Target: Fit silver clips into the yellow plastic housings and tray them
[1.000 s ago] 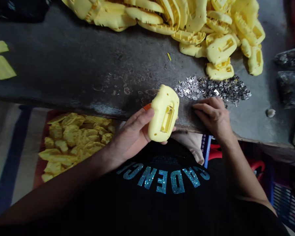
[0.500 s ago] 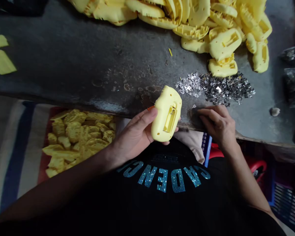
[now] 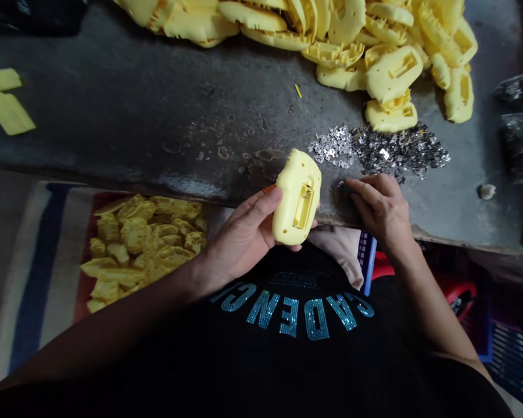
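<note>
Shell [image 3: 287,212], yellow with a long slot facing up, is sitting in your left hand [image 3: 239,247], and you're gripping it between thumb and fingers just above the table's near edge. Your right hand [image 3: 386,212] is resting on the dark table [image 3: 135,110] with its fingers curling inward, but I can't tell if they're pinching anything. Small metal pieces [image 3: 403,151] are lying just beyond that hand, more yellow shells [image 3: 392,72] are piling up behind them, and yellow parts [image 3: 133,235] are lying below on your left.
</note>
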`<state>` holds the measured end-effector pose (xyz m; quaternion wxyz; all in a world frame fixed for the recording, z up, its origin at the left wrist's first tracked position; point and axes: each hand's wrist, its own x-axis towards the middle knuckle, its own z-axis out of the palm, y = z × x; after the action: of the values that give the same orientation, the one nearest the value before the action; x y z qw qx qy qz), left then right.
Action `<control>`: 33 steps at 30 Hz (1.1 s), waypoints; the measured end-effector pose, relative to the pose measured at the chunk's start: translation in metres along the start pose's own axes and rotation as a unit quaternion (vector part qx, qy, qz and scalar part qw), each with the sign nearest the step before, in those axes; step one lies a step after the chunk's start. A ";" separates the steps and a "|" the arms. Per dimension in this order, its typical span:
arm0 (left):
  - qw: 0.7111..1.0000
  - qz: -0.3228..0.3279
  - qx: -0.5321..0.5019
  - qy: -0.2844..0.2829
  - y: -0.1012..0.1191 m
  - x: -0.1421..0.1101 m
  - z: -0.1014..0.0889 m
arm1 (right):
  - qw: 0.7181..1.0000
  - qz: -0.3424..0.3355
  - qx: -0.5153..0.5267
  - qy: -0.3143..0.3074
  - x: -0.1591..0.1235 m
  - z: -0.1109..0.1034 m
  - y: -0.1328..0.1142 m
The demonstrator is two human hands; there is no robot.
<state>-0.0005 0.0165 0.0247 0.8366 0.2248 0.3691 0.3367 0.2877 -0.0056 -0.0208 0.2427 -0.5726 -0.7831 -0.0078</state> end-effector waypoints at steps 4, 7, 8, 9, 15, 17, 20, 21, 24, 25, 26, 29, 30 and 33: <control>0.999 0.012 0.020 -0.026 -0.002 0.003 -0.002 | 1.000 -0.007 0.001 -0.015 0.010 0.003 0.001; 0.999 0.015 0.025 -0.025 -0.001 0.002 -0.003 | 0.999 -0.041 0.011 0.001 0.002 0.000 -0.005; 0.999 0.014 0.023 -0.021 -0.001 0.002 -0.004 | 0.999 -0.049 0.013 0.005 -0.004 -0.003 -0.008; 1.000 0.013 0.021 -0.017 -0.001 0.001 -0.004 | 0.999 -0.052 0.015 0.007 -0.011 -0.005 -0.011; 0.999 -0.004 0.025 -0.019 -0.002 0.000 -0.001 | 0.999 -0.023 0.020 0.012 -0.050 -0.010 -0.027; 0.999 -0.008 0.028 -0.028 -0.003 0.000 0.001 | 1.000 -0.011 0.018 0.021 -0.052 -0.010 -0.029; 0.999 -0.019 0.026 -0.044 -0.006 0.000 0.001 | 1.000 0.008 0.017 0.017 -0.049 -0.010 -0.031; 0.998 -0.024 0.025 -0.049 -0.007 0.000 0.000 | 1.000 0.014 0.018 0.014 -0.048 -0.010 -0.032; 0.997 -0.036 0.021 -0.057 -0.009 -0.001 -0.002 | 0.999 0.026 0.014 0.022 -0.048 -0.009 -0.037; 0.997 -0.040 0.018 -0.059 -0.009 -0.001 -0.002 | 0.999 0.028 0.009 0.028 -0.048 -0.008 -0.038; 0.997 -0.044 0.015 -0.062 -0.009 -0.001 -0.002 | 0.999 0.031 0.007 0.034 -0.049 -0.008 -0.040; 0.994 -0.066 0.007 -0.082 -0.010 -0.001 -0.002 | 0.995 0.052 0.079 0.045 -0.046 -0.012 -0.045; 0.993 -0.077 0.005 -0.091 -0.010 -0.001 -0.002 | 0.986 0.065 0.142 0.049 -0.042 -0.015 -0.047; 0.989 -0.098 -0.009 -0.114 -0.013 -0.001 -0.002 | 0.931 0.098 0.348 0.049 -0.023 -0.028 -0.051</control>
<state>0.0031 0.0074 0.0160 0.9041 0.2167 0.2884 0.2291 0.2577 -0.0518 0.0089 0.4641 -0.5250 -0.6638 0.2612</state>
